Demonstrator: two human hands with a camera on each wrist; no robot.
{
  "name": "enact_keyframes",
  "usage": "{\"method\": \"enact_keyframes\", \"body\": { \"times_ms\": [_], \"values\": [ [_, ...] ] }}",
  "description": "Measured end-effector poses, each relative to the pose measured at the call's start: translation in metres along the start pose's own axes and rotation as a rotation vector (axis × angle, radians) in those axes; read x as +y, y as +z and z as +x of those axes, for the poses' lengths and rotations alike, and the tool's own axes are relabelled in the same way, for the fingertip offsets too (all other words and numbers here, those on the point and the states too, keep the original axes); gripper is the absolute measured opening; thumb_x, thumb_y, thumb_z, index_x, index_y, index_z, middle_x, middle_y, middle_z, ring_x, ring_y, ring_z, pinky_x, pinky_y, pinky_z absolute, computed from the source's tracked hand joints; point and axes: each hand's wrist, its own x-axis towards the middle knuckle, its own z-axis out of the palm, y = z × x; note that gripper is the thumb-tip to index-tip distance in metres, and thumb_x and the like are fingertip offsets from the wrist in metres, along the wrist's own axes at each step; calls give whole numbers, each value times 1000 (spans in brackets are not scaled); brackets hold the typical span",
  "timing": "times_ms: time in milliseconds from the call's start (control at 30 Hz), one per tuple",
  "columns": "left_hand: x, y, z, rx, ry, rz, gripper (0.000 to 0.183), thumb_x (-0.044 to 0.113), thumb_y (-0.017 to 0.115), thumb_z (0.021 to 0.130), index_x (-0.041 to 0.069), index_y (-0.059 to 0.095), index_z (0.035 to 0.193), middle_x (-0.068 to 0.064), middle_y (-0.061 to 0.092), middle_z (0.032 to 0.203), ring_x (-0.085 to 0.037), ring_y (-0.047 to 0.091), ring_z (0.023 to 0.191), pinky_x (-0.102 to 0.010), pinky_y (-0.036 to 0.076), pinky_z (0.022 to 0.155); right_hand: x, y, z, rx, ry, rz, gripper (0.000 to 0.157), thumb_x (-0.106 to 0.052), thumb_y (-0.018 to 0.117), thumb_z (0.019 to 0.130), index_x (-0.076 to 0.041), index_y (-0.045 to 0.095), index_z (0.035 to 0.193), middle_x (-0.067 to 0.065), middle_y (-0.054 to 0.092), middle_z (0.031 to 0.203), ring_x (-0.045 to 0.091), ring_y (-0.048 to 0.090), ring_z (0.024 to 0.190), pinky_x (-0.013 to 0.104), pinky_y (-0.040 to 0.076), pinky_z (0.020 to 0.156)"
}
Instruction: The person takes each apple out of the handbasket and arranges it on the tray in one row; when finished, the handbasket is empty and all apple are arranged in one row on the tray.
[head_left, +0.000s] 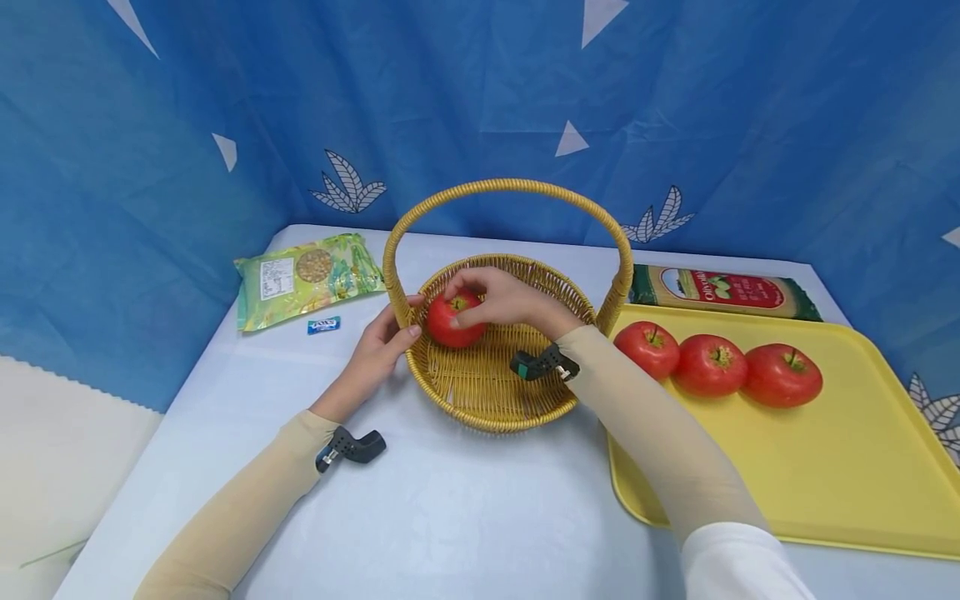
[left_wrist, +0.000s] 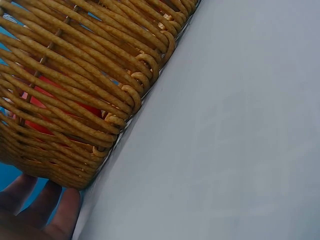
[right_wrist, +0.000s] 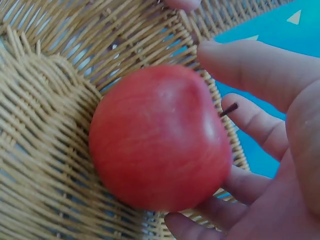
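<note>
A red apple (head_left: 448, 333) rests against the left inner wall of a yellow wicker basket (head_left: 487, 421) with a tall arched handle. Over it is my right hand (head_left: 501, 298). In the right wrist view, the thumb (right_wrist: 250, 67) stands off the apple (right_wrist: 160, 137), while several fingers lie loosely along its far side near the stem. My left hand (head_left: 378, 350) grips the basket's left rim by the handle's base, fingers outside and thumb at the rim. Through the weave in the left wrist view, red shows behind the basket wall (left_wrist: 95, 55).
Right of the basket, a yellow tray (head_left: 840, 467) bears three red apples (head_left: 710, 365) in a row. Behind it lies a dark green and red packet (head_left: 723, 289). A green food bag (head_left: 307, 279) and a small blue wrapped piece (head_left: 323, 325) lie left. A blue curtain (head_left: 480, 100) hangs behind.
</note>
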Motion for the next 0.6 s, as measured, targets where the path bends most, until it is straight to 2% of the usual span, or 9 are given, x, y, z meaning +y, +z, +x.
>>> {"method": "enact_keyframes", "body": {
  "times_ms": [300, 600],
  "values": [
    [1, 1, 0, 1, 12, -1, 50, 16, 53, 104, 12, 43, 153, -12, 43, 160, -33, 45, 146, -53, 38, 119, 10, -1, 2, -44, 14, 75, 33, -12, 78, 81, -11, 63, 110, 8, 60, 127, 26, 55, 118, 40, 49, 102],
    [0, 0, 0, 5, 16, 1, 50, 17, 53, 104, 12, 43, 153, -11, 43, 160, -33, 44, 146, -54, 38, 119, 14, 1, 3, -76, 43, 134, 30, -13, 77, 84, -14, 61, 110, 7, 58, 129, 24, 51, 121, 40, 48, 102]
  ]
}}
